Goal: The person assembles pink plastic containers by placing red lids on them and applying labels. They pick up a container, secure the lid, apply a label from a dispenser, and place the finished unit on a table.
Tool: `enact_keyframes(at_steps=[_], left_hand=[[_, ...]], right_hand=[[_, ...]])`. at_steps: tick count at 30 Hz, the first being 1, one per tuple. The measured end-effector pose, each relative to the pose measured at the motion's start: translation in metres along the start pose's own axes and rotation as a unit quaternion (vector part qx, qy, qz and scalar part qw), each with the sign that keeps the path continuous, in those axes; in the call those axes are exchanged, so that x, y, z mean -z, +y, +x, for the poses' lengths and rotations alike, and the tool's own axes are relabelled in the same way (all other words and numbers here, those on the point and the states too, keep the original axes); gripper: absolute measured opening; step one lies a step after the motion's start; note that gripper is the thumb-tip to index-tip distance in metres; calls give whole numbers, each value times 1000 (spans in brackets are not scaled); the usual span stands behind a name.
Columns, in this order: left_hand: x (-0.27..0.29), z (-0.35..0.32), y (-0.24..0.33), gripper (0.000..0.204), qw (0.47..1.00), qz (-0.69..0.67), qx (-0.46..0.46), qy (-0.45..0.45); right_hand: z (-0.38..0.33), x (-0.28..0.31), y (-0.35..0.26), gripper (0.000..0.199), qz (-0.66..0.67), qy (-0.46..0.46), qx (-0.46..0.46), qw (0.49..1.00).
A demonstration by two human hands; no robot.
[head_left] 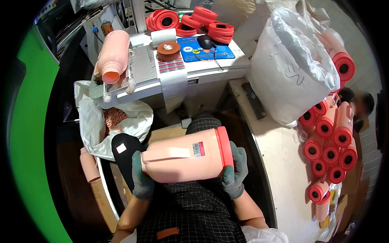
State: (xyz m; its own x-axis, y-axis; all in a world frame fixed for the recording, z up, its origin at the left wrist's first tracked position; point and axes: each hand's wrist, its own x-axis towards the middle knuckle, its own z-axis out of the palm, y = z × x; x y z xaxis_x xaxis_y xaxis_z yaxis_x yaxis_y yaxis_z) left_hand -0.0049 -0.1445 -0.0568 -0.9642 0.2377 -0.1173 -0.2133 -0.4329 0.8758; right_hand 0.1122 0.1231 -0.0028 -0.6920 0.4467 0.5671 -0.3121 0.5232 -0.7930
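Observation:
Across my lap lies a pink plastic jug body [182, 166] with a side handle, a small label and a red ring at its right end. My left hand [142, 182], in a grey-green glove, grips its narrower left end. At the red-ringed end, my right hand [236, 172], gloved alike, has its fingers wrapped round the rim. The jug is held sideways, handle up. On the white table ahead, a similar pink jug body [113, 52] lies with its open neck toward me.
Red plastic rings [202, 16] are heaped at the table's back, near a brown tape roll [168, 49] and a black mouse [206, 41]. A large white sack [287, 73] stands right, by stacked pink jugs [330, 154]. Left is an open bag [95, 133] of pink pellets.

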Motion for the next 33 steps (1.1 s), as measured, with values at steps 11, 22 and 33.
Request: enact_keyframes(at_steps=[11,22,33], left_hand=[[-42,6,69,44,918,285,-272,-45],[-123,17,42,57,971,147,-136,-128],[-202,-6,86,59,587,246,-632,-442]], right_hand=[[14,-1,-7,46,212,76,-244,943],[-24,50,3,44,114,221,-184,951],[-66,145,48,73,586,238,-292,718]])
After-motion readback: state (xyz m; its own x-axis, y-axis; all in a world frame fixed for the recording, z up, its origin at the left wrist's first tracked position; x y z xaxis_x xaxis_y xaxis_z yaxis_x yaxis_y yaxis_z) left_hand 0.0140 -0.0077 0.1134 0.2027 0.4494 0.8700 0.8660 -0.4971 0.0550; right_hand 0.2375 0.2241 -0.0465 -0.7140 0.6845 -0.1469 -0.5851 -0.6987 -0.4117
